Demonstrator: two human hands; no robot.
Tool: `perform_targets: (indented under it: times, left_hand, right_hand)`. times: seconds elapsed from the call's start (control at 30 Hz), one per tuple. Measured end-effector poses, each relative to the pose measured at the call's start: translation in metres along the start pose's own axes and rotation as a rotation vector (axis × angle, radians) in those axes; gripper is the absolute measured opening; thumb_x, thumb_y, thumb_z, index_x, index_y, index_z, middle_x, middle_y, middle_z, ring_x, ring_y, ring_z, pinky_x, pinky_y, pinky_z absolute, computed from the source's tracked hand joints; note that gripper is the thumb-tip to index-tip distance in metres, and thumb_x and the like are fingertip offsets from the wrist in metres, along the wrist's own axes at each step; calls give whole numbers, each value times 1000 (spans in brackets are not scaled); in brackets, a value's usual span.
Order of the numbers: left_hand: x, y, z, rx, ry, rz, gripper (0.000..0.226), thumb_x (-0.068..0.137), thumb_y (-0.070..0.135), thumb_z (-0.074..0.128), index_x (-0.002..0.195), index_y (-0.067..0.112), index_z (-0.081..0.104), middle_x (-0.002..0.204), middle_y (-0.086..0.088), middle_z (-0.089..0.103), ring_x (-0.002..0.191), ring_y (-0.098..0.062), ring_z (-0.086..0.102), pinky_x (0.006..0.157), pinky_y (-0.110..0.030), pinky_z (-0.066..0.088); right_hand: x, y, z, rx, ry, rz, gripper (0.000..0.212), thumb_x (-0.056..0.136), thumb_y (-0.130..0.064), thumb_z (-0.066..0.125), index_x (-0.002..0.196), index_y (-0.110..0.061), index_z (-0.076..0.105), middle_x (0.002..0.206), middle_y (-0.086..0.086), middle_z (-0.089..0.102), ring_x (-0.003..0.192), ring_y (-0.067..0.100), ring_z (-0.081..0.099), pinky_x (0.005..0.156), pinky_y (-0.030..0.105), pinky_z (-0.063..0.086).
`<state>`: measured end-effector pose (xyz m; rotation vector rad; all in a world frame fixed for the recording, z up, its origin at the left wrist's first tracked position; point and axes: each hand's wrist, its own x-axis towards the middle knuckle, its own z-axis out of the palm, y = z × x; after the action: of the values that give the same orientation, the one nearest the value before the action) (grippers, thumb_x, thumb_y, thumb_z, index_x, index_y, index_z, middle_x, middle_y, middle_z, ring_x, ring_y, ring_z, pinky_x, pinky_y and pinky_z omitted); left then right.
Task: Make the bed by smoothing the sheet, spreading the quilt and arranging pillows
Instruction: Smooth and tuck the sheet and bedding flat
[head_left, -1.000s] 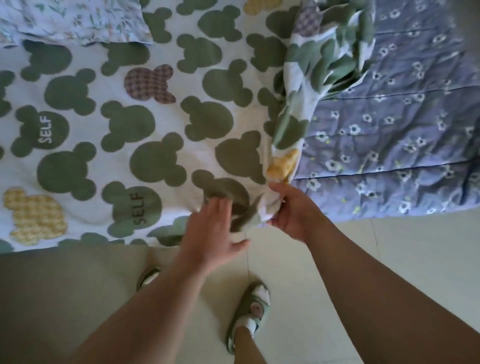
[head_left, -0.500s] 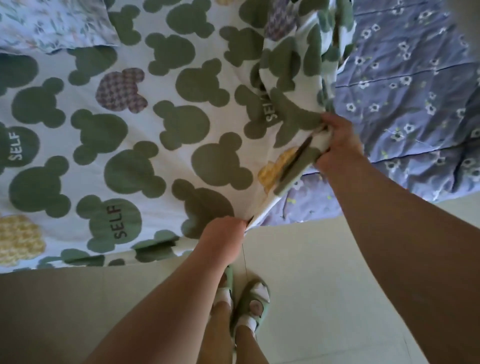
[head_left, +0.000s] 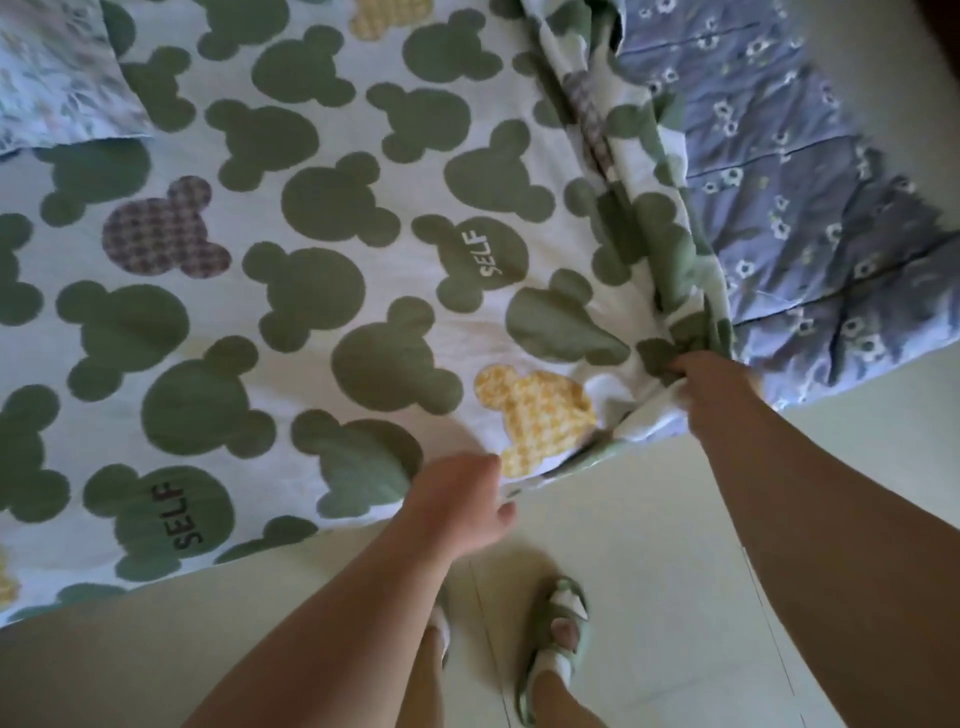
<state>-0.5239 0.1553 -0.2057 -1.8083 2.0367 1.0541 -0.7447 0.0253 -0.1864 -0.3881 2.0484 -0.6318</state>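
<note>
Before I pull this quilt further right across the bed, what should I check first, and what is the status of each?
1. Grip of right hand on the quilt edge: ok, fabric bunched in its fingers.
2. Grip of left hand on the near edge: cannot tell.
3. Quilt flat along its right side: not ok, gathered in folds.
4. Cover over the purple sheet: not ok, right part bare.
5. Feet in slippers off the hem: ok.

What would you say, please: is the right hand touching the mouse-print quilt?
Touching: the head view shows the right hand gripping a bunched edge of the mouse-print quilt.
</note>
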Motion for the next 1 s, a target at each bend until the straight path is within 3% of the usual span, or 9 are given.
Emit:
perform_targets:
  times: [0.13,0.23,0.37,0.47,0.57,0.67,0.8,0.93,1.0]
  left_hand:
    - [38,64,-12,-113,188,104,56,82,49,61,125,18,41,117,-5,54,104,-26,57,79,-35,46]
    - [67,113,-12,-150,223,98,74,81,47,64,138,14,31,124,-8,49,106,-28,56,80,-36,46]
    - [95,139,-10,-48,299,-67,31,94,23,48,124,17,48,115,-6,61,104,-27,62,85,-36,48]
    - [100,147,-1,65,198,-115,24,95,16,43,116,18,56,113,-5,64,107,-26,61,87,-33,46]
    - [102,163,13,107,131,-173,21,94,15,45,111,20,57,110,-3,65,105,-23,62,87,-32,49]
    - [109,171,19,186,122,-231,23,95,15,45,114,19,57,112,-2,64,106,-22,63,87,-32,49]
    - [113,178,15,202,63,-283,25,95,12,45,115,17,59,113,-3,63,107,-24,62,86,-32,48]
    - [111,191,19,220,-16,-315,31,92,9,46,116,22,60,110,-2,65,104,-23,63,87,-33,49]
    - [111,197,22,236,-38,-336,31,92,9,45,118,20,59,112,-3,63,106,-24,62,88,-33,48]
  right_hand:
    - [32,-7,2,179,-148,51,58,32,-27,78,86,-9,68,74,8,66,64,24,60,64,31,53]
    - [12,-22,-3,378,-411,102,4,76,-14,69,74,-11,67,66,6,70,59,22,68,60,35,59]
    - [31,-49,-10,462,-552,98,11,82,-11,63,90,-10,71,82,10,72,75,28,70,78,43,57]
    - [57,-74,-26,406,-557,79,36,82,-13,61,118,-5,65,113,17,68,102,35,65,90,50,52]
    - [85,-95,-41,388,-550,36,38,75,-17,69,111,-5,66,113,19,67,99,37,66,88,54,52]
    - [127,-97,-59,338,-490,-14,71,41,-16,83,109,-6,68,107,17,70,93,35,68,81,58,54]
    - [152,-87,-104,294,-228,-50,42,55,-19,77,95,-8,68,90,11,71,81,29,69,77,48,58]
    - [175,-46,-145,307,12,-58,11,71,-26,58,81,-21,60,98,1,67,93,26,65,88,43,55]
    - [164,-36,-155,309,99,-34,13,80,-25,53,89,-23,62,96,-1,65,90,25,64,87,41,54]
